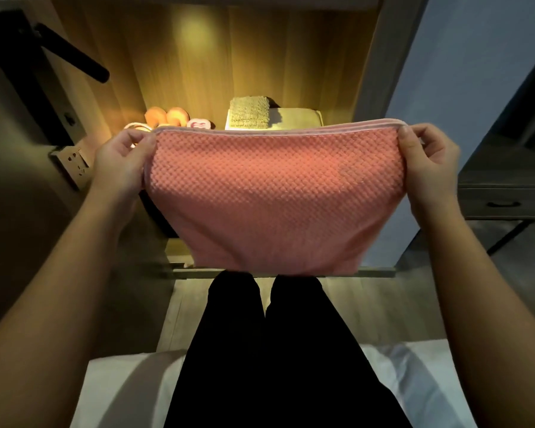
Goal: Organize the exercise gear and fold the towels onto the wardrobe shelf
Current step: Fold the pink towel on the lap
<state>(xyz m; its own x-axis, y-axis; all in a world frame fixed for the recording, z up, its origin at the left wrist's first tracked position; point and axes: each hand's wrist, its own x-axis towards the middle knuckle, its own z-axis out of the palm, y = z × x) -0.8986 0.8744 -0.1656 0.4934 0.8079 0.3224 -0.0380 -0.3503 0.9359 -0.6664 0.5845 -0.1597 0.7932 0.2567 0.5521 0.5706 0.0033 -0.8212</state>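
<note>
Held up in the air before the wardrobe [260, 57]: the pink towel [275, 196], seemingly doubled already, top hem level, bottom fold hanging just above the knees [275, 304]. Left hand [122, 159] pinching the top left corner, right hand [426, 156] pinching the top right, both closed on cloth and spread wide apart.

Probably mid-fold, with another halving due. To do it well:
- Keep the hem taut and level, so the hanging weight pulls the cloth flat.
- Bring one corner across to meet the other, matching hem to hem before letting go.
- Check that the side edges line up, then smooth the crease on the lap or the bed [121, 390].

Edges and room:
- Stretched out like this, nearly as wide as the wardrobe opening, so narrow it before going in.
- On the shelf [218, 126], right side taken by an olive towel [249, 117] lying on a cream one [294, 118].
- Left side taken by orange gear [166, 116] and a small pink-and-white piece [198, 123].
- Little bare shelf between the two groups, so best set on top of the towel stack.
- Socket [74, 162] just beside the left hand, dark handle [71, 54] higher up on that side.
- Table [504, 196] with a drawer off to the right, apart from the right hand.
</note>
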